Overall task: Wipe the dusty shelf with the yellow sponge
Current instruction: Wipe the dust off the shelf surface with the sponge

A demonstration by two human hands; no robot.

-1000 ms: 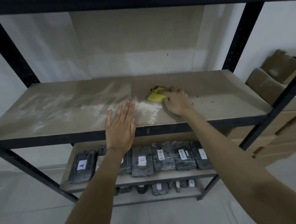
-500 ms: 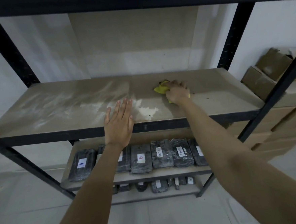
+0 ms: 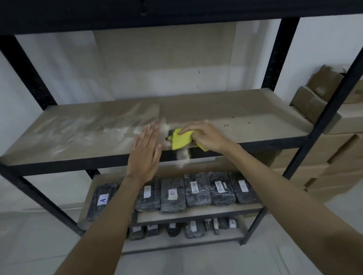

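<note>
The brown shelf board (image 3: 249, 111) sits in a black metal rack. White dust (image 3: 79, 133) covers its left half; the right half is mostly bare with a few dark specks. My right hand (image 3: 208, 135) presses the yellow sponge (image 3: 181, 138) at the board's front edge, near the middle. A puff of white dust (image 3: 183, 156) spills over the edge just below the sponge. My left hand (image 3: 144, 155) lies flat with fingers together on the front edge, just left of the sponge, holding nothing.
Black rack posts (image 3: 25, 71) stand at the corners and a dark shelf (image 3: 167, 3) hangs overhead. Several black wrapped packs with white labels (image 3: 172, 195) fill the lower shelf. Cardboard boxes (image 3: 347, 125) are stacked to the right of the rack.
My right hand drew the sponge from the middle of the board back to the front edge, pushing dust over it. My left hand stayed on the edge.
</note>
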